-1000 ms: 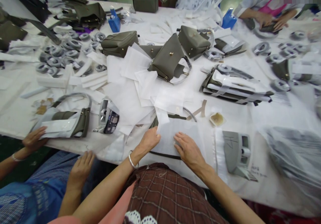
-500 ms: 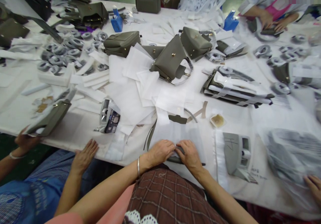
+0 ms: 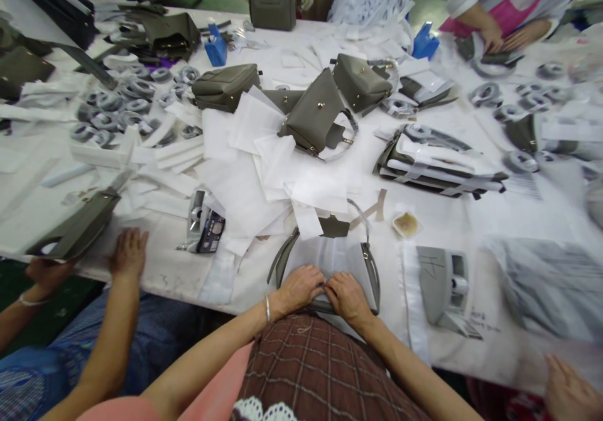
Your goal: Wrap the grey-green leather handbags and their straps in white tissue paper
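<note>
White paper (image 3: pixel 325 252) is partly covering a bag (image 3: pixel 281 264); left hand (image 3: pixel 302 286) and right hand (image 3: pixel 347 295) are curling close together, grip unclear; the flap (image 3: pixel 333 226) is lying uncovered.

The person's left hand (image 3: pixel 301 287) and right hand (image 3: pixel 347 296) meet, fingers curled, on a white sheet (image 3: pixel 330 254) covering much of an olive handbag (image 3: pixel 335 225). A grey tape dispenser (image 3: pixel 443 289) stands to the right; more olive bags (image 3: pixel 315 114) lie beyond loose papers (image 3: pixel 245 182).
</note>
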{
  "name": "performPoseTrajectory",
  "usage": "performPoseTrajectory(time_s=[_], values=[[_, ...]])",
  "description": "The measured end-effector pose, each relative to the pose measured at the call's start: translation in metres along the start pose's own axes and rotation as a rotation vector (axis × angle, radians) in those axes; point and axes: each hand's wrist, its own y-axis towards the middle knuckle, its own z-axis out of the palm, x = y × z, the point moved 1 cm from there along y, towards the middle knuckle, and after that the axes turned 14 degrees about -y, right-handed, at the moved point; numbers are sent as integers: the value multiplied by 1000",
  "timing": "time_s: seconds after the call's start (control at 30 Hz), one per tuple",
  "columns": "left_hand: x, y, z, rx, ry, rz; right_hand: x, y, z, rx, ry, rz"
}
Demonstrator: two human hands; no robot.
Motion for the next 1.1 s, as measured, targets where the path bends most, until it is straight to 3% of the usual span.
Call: performPoseTrajectory(time_s=[0.3, 0.57, 0.87, 0.97, 1.1], values=[[-4, 8, -4, -49, -26, -114, -10, 14, -2, 117, 153, 198], [-1, 19, 4, -10, -5, -178, -6, 33, -4, 249, 89, 436], [1, 15, 1, -40, -11, -228, -18, 30, -16, 296, 301, 260], [1, 16, -6, -70, -38, -238, -10, 29, -15, 293, 263, 271], [-2, 20, -14, -58, -105, -151, 2, 29, -10, 283, 149, 280]])
